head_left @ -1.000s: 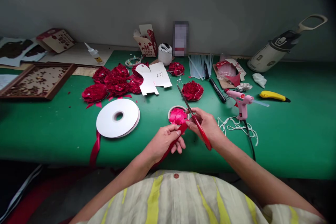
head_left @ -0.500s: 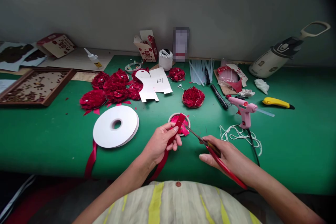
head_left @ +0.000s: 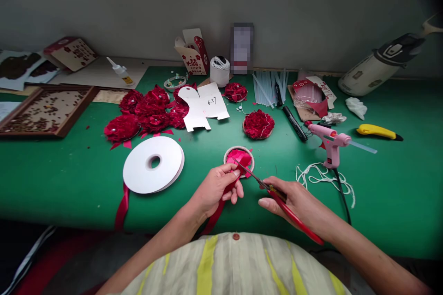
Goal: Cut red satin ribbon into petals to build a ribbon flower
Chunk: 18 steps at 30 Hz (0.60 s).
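Observation:
My left hand (head_left: 216, 188) pinches a red ribbon (head_left: 213, 215) that trails down over the table's front edge. My right hand (head_left: 294, 200) grips red-handled scissors (head_left: 277, 196); their blades point left toward the ribbon end at my left fingertips. Just beyond the blades stands a small round dish (head_left: 249, 158) holding pink-red ribbon pieces (head_left: 239, 156). A white ribbon spool (head_left: 152, 164) lies flat to the left, with ribbon hanging from it.
Several finished red ribbon flowers (head_left: 145, 113) lie at the back left, another flower (head_left: 258, 124) behind the dish. A pink glue gun (head_left: 328, 140), white string (head_left: 323, 177), yellow knife (head_left: 377, 131), black marker (head_left: 294, 123) and glue sticks (head_left: 268, 85) sit on the green table (head_left: 69, 170).
The scissors swung down from upright to lying low in my right hand, blades toward the ribbon. My left hand lifted the ribbon end, then lowered it beside the dish.

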Motion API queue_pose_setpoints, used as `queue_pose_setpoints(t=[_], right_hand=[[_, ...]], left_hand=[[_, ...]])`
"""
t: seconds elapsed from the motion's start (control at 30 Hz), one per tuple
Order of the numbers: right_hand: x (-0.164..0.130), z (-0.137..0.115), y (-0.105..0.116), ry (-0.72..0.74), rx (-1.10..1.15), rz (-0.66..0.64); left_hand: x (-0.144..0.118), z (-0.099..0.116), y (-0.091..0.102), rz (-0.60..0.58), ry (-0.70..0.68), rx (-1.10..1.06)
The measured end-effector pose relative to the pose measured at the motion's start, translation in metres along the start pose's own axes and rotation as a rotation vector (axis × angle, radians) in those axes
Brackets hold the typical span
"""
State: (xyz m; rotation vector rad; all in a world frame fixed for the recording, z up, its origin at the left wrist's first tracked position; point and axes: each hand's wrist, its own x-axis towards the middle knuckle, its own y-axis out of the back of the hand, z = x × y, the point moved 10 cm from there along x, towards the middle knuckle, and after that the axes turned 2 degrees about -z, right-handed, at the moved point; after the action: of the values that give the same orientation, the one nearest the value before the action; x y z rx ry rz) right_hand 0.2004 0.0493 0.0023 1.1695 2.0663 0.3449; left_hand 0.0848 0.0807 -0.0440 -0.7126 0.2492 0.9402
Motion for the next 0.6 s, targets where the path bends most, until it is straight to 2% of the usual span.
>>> queue_pose_setpoints(t=[0.2, 0.6], right_hand=[[0.005, 0.004, 0.001, -0.006, -0.017, 0.011], [0.025, 0.032, 0.0, -0.054, -0.024, -0.016]], left_hand=[[0.003, -0.001, 0.003, 0.012, 0.003, -0.007], [0.006, -0.003, 0.014, 0.081, 0.011, -0.063]])
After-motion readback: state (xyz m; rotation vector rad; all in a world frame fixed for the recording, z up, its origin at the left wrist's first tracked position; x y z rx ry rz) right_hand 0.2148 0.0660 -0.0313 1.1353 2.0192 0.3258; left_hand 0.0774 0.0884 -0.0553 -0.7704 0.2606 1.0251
